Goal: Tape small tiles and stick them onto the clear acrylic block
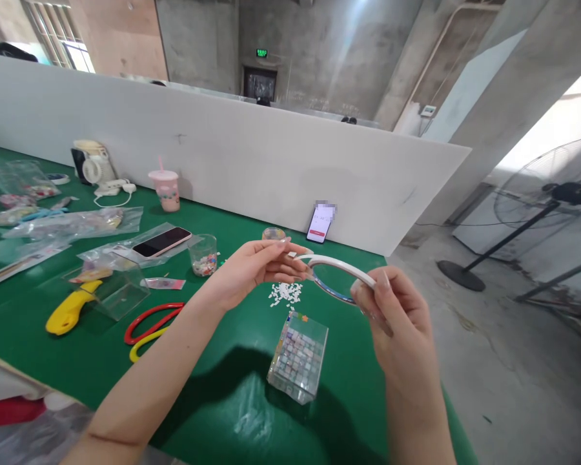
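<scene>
Both my hands hold a thin roll of white tape [341, 266] above the green table [213, 400]. My left hand [252, 268] pinches the loose end of the tape at the roll's left side. My right hand [392, 310] grips the roll's right edge, fingers closed round it. Below the roll a small heap of white bits [285, 294] lies on the table. A clear plastic box [299, 357] of small coloured pieces stands just in front of my hands.
Red and yellow hoops [151, 323], a yellow cutter [72, 310], a clear cup [204, 254] of beads, a phone [161, 241] on plastic bags, a pink cup [165, 189] and a propped phone [322, 223] lie around. A white partition [223, 142] backs the table. A floor fan [537, 206] stands right.
</scene>
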Motion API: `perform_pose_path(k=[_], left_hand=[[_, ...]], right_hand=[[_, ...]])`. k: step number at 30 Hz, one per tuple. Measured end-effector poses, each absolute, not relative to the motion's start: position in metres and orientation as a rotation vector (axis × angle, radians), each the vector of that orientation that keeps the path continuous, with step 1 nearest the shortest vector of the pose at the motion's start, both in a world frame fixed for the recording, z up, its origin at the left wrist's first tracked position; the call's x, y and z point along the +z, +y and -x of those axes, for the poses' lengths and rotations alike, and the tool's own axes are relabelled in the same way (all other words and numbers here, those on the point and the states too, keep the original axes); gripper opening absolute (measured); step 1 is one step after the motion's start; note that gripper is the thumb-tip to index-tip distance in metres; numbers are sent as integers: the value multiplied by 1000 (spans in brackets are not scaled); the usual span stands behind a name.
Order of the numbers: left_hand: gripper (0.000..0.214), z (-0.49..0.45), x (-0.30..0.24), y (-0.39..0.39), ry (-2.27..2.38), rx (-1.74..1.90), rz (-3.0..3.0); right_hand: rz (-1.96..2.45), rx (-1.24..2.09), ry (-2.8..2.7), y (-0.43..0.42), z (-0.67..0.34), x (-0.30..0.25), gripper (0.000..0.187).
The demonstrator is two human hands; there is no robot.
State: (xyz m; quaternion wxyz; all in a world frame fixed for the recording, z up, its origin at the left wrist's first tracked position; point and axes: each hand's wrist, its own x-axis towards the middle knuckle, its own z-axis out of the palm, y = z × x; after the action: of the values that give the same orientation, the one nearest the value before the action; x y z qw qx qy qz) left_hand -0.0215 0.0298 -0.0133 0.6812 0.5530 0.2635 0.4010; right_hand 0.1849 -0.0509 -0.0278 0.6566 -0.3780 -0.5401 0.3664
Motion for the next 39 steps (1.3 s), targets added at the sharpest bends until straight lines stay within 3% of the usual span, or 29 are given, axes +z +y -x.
perform_pose_path(k=[39], left_hand=[[23,8,-21,24,571,882,-1177]], right_hand=[[968,567,-1215,-43,-201,-35,21]])
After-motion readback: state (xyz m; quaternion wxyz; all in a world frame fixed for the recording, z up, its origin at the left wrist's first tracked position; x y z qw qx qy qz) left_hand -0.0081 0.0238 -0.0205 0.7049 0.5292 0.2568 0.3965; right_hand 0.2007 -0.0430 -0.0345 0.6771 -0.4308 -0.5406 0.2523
